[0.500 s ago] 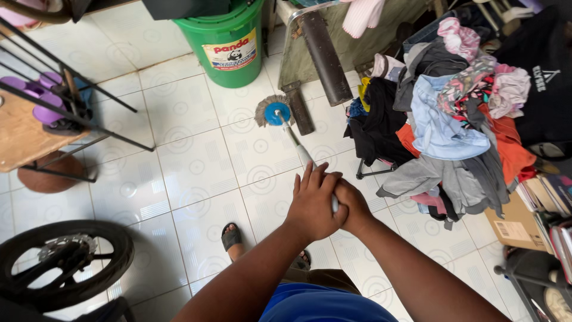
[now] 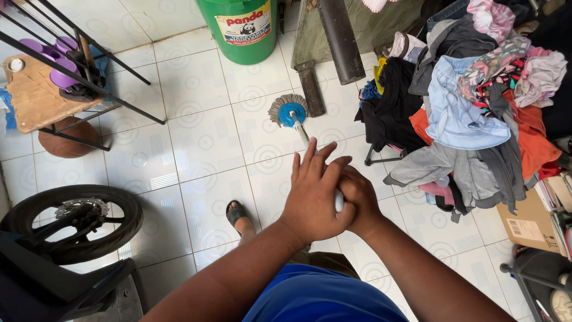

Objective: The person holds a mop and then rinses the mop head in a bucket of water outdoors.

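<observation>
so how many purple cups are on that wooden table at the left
3 in view: one purple cup at the table's far edge, one beside it, one nearer; the black bars may hide more.
</observation>
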